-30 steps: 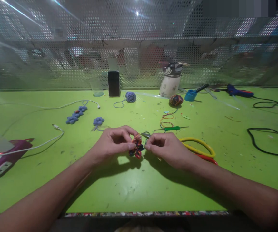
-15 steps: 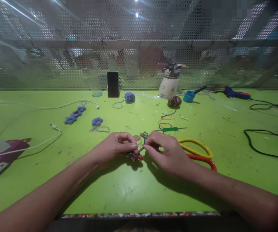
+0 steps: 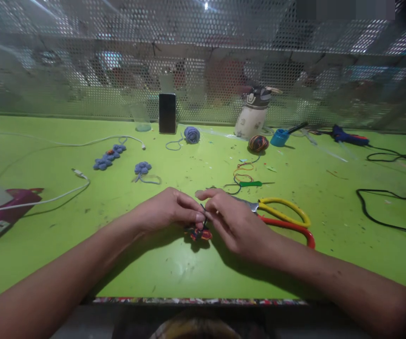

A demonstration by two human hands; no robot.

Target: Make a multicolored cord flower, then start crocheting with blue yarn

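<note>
- We have the multicoloured yarn flower (image 3: 200, 234) low between both hands, just above or on the near-middle counter (image 3: 174, 278); can't tell which.
- Left hand (image 3: 173, 207): narrow grip, thumb and fingertips pinching the flower's upper side, probably to steady it.
- Right hand (image 3: 238, 223): narrow grip, apparently on the dark strand (image 3: 205, 215), likely to control it; exact contact is hidden.
- Scissors (image 3: 277, 200) just beyond the right hand, handles rightward, which we judge handy for reach.
- Farther: green-handled tool (image 3: 250, 184) lying flat, loose yarn leading to the multicoloured yarn ball (image 3: 258, 143).
- Left: blue-grey flower (image 3: 142, 168) and flower strip (image 3: 109, 157), set apart, presumably out of the way.
- Far side: upright phone (image 3: 167, 113), blue-grey yarn ball (image 3: 191, 135), bottle (image 3: 252, 117).
- Far right: glue gun (image 3: 349, 136). Near left: purple power strip (image 3: 7, 212).
- We see a bright green counter, specks and scraps scattered; perforated screen (image 3: 118, 80) behind, room beyond blurred.
</note>
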